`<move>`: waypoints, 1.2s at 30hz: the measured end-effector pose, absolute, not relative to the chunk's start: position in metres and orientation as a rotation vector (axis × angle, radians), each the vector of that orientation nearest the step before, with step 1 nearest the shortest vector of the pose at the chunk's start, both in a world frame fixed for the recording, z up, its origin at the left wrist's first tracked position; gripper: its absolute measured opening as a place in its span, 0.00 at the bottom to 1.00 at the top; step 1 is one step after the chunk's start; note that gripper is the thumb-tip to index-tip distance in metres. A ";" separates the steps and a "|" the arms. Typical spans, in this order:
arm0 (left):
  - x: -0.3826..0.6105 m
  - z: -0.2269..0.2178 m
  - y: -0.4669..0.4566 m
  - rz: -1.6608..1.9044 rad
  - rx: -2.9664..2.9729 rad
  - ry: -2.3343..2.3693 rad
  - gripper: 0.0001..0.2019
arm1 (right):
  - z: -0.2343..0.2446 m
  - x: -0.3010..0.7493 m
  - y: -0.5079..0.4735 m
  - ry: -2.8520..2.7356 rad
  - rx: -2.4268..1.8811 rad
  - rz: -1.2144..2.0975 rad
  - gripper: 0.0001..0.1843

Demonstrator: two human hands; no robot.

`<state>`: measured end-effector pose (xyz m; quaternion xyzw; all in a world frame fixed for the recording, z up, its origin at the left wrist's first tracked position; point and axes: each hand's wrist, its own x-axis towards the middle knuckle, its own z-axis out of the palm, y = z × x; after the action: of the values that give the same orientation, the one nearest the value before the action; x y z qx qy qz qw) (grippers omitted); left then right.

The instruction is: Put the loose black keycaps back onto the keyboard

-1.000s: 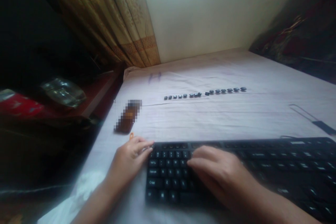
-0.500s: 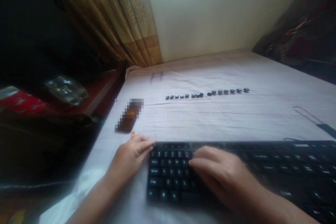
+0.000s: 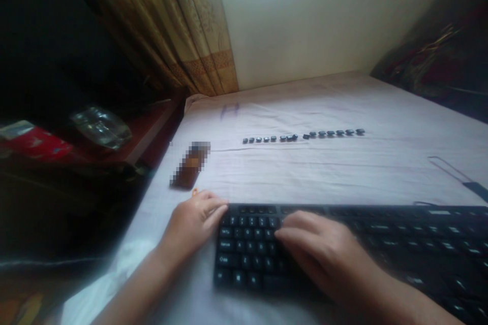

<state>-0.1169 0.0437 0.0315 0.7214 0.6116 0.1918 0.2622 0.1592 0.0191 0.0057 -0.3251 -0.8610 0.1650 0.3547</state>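
I see black computer keyboard [image 3: 396, 236] across lower right of frame, on pale sheet [image 3: 305, 175]; left hand [image 3: 192, 223], lower left, fingers together, touching keyboard's top-left corner; cannot tell whether they clamp it; right hand [image 3: 324, 241], lower centre, fingers bunched over letter keys [image 3: 260, 247]; cannot tell whether they grip anything; loose black keycaps [image 3: 330, 134] in broken row right of frame centre; patterned curtain [image 3: 183, 25] upper left.
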 end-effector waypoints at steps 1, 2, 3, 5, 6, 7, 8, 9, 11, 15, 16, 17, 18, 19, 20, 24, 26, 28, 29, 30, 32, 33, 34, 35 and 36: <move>-0.117 0.030 0.045 0.540 1.901 1.656 0.10 | 0.006 0.159 0.019 -2.227 -0.836 0.428 0.11; -0.117 0.028 0.047 0.557 1.854 1.661 0.09 | 0.006 0.159 0.020 -2.229 -0.831 0.429 0.11; -0.117 0.025 0.048 0.577 1.791 1.664 0.09 | 0.006 0.159 0.020 -2.231 -0.830 0.429 0.11; -0.117 0.019 0.050 0.607 1.636 1.658 0.09 | 0.006 0.159 0.020 -2.237 -0.837 0.435 0.11; -0.116 0.016 0.051 0.614 1.551 1.647 0.11 | 0.006 0.159 0.020 -2.238 -0.845 0.435 0.12; -0.115 0.014 0.051 0.618 1.467 1.630 0.12 | 0.005 0.159 0.020 -2.235 -0.851 0.433 0.12; -0.114 0.014 0.052 0.620 1.387 1.612 0.13 | 0.005 0.159 0.019 -2.234 -0.854 0.433 0.12; -0.113 0.014 0.052 0.623 1.316 1.597 0.13 | 0.005 0.159 0.019 -2.232 -0.854 0.432 0.11; -0.109 0.018 0.053 0.629 1.201 1.580 0.13 | 0.005 0.159 0.019 -2.225 -0.847 0.425 0.12; -0.104 0.025 0.055 0.629 1.070 1.579 0.11 | 0.005 0.159 0.018 -2.224 -0.840 0.423 0.12; -0.103 0.026 0.054 0.630 1.053 1.581 0.11 | 0.006 0.159 0.019 -2.225 -0.839 0.426 0.12; -0.103 0.026 0.054 0.632 1.041 1.582 0.10 | 0.006 0.159 0.019 -2.228 -0.838 0.431 0.11; -0.102 0.025 0.053 0.635 1.032 1.583 0.10 | 0.006 0.159 0.019 -2.230 -0.838 0.434 0.12; -0.102 0.024 0.052 0.636 1.026 1.583 0.10 | 0.006 0.159 0.019 -2.230 -0.839 0.435 0.12; -0.102 0.024 0.052 0.637 1.022 1.582 0.10 | 0.006 0.159 0.019 -2.231 -0.843 0.437 0.12; -0.102 0.021 0.051 0.649 1.020 1.570 0.11 | 0.005 0.159 0.019 -2.234 -0.846 0.429 0.12; -0.102 0.020 0.052 0.655 1.009 1.564 0.11 | 0.005 0.159 0.019 -2.233 -0.851 0.416 0.12; -0.103 0.021 0.052 0.652 0.992 1.559 0.12 | 0.004 0.159 0.019 -2.232 -0.856 0.397 0.12; -0.103 0.021 0.052 0.650 0.985 1.555 0.12 | 0.004 0.158 0.019 -2.233 -0.857 0.389 0.12; -0.104 0.022 0.052 0.650 0.978 1.552 0.12 | 0.004 0.158 0.019 -2.238 -0.862 0.386 0.12; -0.104 0.023 0.051 0.653 0.962 1.549 0.13 | 0.004 0.158 0.019 -2.236 -0.864 0.377 0.13; -0.105 0.024 0.050 0.656 0.952 1.548 0.13 | 0.003 0.158 0.019 -2.236 -0.865 0.377 0.13; -0.105 0.025 0.049 0.657 0.943 1.548 0.13 | 0.003 0.158 0.020 -2.236 -0.865 0.376 0.13; -0.105 0.026 0.049 0.657 0.934 1.548 0.12 | 0.003 0.157 0.020 -2.238 -0.868 0.375 0.13; -0.105 0.026 0.048 0.657 0.927 1.547 0.12 | 0.003 0.157 0.020 -2.241 -0.870 0.376 0.13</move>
<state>-0.1053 0.0483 0.0264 0.3954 0.6603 0.2804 0.5737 0.1572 0.0198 0.0025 -0.3355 -0.8637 0.1450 0.3470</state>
